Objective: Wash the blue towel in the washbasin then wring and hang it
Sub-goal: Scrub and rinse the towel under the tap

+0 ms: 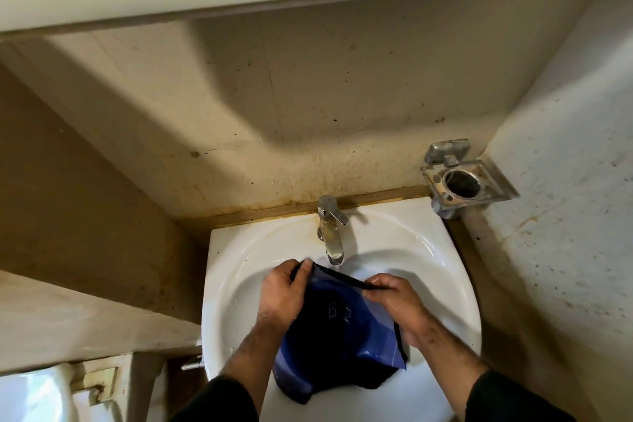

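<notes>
Stained beige walls enclose a white washbasin (445,250). Left hand (286,291), fingers curled, pinches the blue towel's (339,336) upper left corner. Towel hangs spread in the bowl under the tap (330,229), whose water meets its top edge. Right hand (397,298), wet, pinches the upper right corner.

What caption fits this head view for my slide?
Left hand and right hand stretch the wet blue cloth towel under the chrome tap over the white ceramic washbasin.
</notes>
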